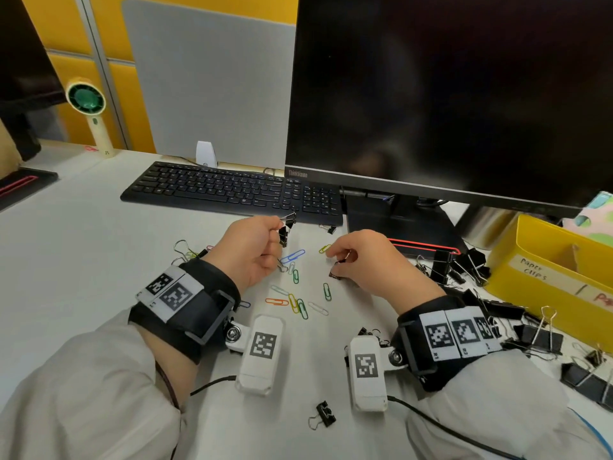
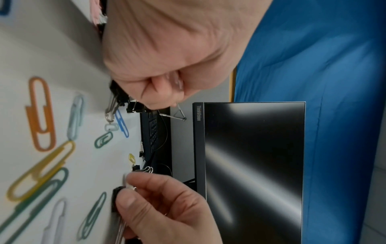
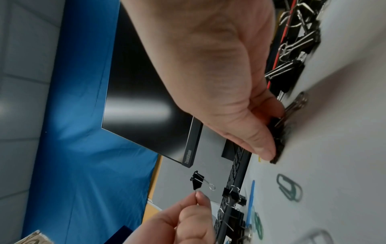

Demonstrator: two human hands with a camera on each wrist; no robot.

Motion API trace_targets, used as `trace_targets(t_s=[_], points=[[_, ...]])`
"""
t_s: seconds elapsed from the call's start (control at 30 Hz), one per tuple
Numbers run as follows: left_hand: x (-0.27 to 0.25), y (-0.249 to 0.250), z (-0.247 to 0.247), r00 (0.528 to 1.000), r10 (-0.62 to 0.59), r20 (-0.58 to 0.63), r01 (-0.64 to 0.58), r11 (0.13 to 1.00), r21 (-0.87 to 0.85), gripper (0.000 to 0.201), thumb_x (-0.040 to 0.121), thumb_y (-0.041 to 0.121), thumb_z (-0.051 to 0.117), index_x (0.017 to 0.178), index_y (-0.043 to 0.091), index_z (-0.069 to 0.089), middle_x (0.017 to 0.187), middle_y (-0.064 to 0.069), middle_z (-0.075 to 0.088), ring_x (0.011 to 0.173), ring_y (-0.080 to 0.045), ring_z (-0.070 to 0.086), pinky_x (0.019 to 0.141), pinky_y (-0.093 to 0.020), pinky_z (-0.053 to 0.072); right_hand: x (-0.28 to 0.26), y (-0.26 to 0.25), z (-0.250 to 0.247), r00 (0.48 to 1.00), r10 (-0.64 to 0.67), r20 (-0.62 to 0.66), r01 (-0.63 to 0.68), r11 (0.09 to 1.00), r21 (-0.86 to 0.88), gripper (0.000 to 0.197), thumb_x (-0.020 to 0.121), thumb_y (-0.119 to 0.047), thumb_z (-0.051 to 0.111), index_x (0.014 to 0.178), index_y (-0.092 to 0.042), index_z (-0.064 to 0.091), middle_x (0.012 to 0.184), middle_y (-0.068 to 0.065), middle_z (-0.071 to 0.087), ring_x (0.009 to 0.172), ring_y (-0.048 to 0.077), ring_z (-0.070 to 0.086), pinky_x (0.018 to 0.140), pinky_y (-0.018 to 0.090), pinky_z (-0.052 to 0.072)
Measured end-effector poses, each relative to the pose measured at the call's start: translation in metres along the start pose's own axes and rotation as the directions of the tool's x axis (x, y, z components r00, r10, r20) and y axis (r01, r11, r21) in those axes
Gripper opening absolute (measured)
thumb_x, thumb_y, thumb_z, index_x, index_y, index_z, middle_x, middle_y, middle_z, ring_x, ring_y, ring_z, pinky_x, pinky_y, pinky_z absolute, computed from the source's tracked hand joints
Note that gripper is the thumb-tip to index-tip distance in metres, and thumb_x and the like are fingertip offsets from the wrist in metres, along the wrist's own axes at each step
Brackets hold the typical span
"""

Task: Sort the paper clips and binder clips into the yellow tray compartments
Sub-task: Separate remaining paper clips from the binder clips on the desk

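Observation:
My left hand (image 1: 277,229) is raised a little over the desk and pinches the wire handle of a small black binder clip (image 1: 289,218), which also shows in the right wrist view (image 3: 197,180). More small binder clips (image 1: 283,236) hang in the same hand (image 2: 119,97). My right hand (image 1: 336,260) rests low on the desk, its fingers curled round small black binder clips (image 3: 278,137). Coloured paper clips lie between the hands: blue (image 1: 292,256), green (image 1: 327,291), orange (image 1: 277,301). The yellow tray (image 1: 507,277) stands at the right with a "paper clips" label.
A pile of black binder clips (image 1: 464,263) lies between my right hand and the tray, with larger ones (image 1: 537,336) nearer me. One small binder clip (image 1: 323,418) lies near the front. A keyboard (image 1: 232,190) and a monitor base (image 1: 408,234) stand just behind the hands.

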State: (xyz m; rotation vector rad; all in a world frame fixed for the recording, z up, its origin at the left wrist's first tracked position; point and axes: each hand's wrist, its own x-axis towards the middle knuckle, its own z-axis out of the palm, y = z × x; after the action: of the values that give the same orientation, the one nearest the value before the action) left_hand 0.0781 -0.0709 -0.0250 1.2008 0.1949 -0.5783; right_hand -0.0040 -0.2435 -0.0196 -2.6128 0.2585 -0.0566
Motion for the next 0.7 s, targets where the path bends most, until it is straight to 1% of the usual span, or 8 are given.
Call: trace_targets(t_s=[0.1,0.23,0.3,0.37,0.43,0.53,0.57,0.7], points=[[-0.002,-0.002,0.001,1.0,0.023,-0.004,-0.023,0.999,0.04,0.02,0.101,0.016,0.05,0.081,0.018,0.054,0.056,0.007,0.031,0.032,-0.003,0.023,0.029,-0.012,0.014,-0.003,0.002,-0.003,0.999,0.02,0.046,-0.019,0.999,-0.034,0.008,0.083,-0.02,0.079,0.091,-0.019,0.077,0.085,-0.006,0.067,0.073,0.008,0.059,0.059,0.018,0.044],[-0.003,-0.001,0.0,1.0,0.025,-0.001,-0.025,0.999,0.046,0.02,0.101,0.017,0.05,0.081,0.017,0.055,0.051,0.008,0.032,0.032,-0.003,0.023,0.029,-0.011,0.014,-0.015,0.004,-0.023,0.995,0.089,0.048,-0.086,0.995,-0.057,0.002,0.082,-0.018,0.079,0.084,-0.018,0.078,0.079,-0.007,0.068,0.076,0.013,0.064,0.062,0.022,0.048],[-0.003,0.0,0.0,1.0,0.025,-0.008,-0.025,0.999,0.04,0.02,0.101,0.017,0.05,0.082,0.017,0.055,0.049,0.009,0.033,0.032,-0.003,0.023,0.029,-0.011,0.014,-0.014,0.004,-0.04,0.965,0.225,0.136,-0.201,0.965,-0.171,0.01,0.086,-0.019,0.076,0.095,-0.014,0.078,0.085,-0.004,0.068,0.083,0.018,0.065,0.071,0.028,0.055],[-0.003,0.0,0.0,0.999,0.03,-0.014,-0.029,0.999,0.032,0.02,0.102,0.016,0.049,0.082,0.017,0.054,0.047,0.009,0.032,0.031,-0.003,0.023,0.029,-0.012,0.014,-0.008,0.001,-0.053,0.889,0.417,0.188,-0.337,0.875,-0.349,0.027,0.091,-0.021,0.07,0.116,-0.012,0.072,0.106,0.004,0.068,0.1,0.024,0.065,0.087,0.035,0.056],[-0.003,0.0,-0.001,0.999,0.035,-0.029,-0.035,0.999,0.019,0.02,0.102,0.015,0.048,0.082,0.017,0.054,0.047,0.009,0.032,0.031,-0.004,0.023,0.029,-0.012,0.014,0.0,0.002,-0.057,0.866,0.462,0.191,-0.354,0.836,-0.42,0.038,0.094,-0.019,0.064,0.132,-0.015,0.062,0.129,0.007,0.062,0.117,0.027,0.06,0.101,0.039,0.051],[-0.002,0.001,-0.002,0.997,0.044,-0.068,-0.045,0.999,-0.018,0.02,0.102,0.014,0.047,0.083,0.018,0.052,0.051,0.007,0.033,0.031,-0.004,0.024,0.029,-0.012,0.015,-0.002,-0.004,-0.042,0.993,0.105,0.053,-0.092,0.973,-0.212,0.037,0.095,-0.004,0.054,0.126,-0.02,0.067,0.126,0.002,0.065,0.117,0.021,0.061,0.098,0.032,0.051],[-0.002,0.001,-0.003,0.996,0.044,-0.083,-0.047,0.998,-0.032,0.02,0.102,0.014,0.046,0.083,0.018,0.052,0.05,0.008,0.033,0.031,-0.004,0.025,0.029,-0.013,0.016,-0.004,-0.007,-0.034,1.0,0.0,-0.005,0.0,0.995,-0.102,0.042,0.094,0.001,0.05,0.124,-0.022,0.068,0.124,0.001,0.066,0.115,0.018,0.062,0.097,0.03,0.051],[0.0,0.003,-0.008,0.992,0.053,-0.118,-0.062,0.995,-0.075,0.021,0.102,0.012,0.044,0.083,0.018,0.051,0.048,0.008,0.031,0.029,-0.004,0.024,0.029,-0.012,0.015,-0.002,-0.023,-0.013,0.964,-0.034,0.263,0.087,0.978,-0.192,0.059,0.093,0.006,0.038,0.144,-0.021,0.05,0.146,0.005,0.05,0.133,0.024,0.049,0.11,0.037,0.041]])
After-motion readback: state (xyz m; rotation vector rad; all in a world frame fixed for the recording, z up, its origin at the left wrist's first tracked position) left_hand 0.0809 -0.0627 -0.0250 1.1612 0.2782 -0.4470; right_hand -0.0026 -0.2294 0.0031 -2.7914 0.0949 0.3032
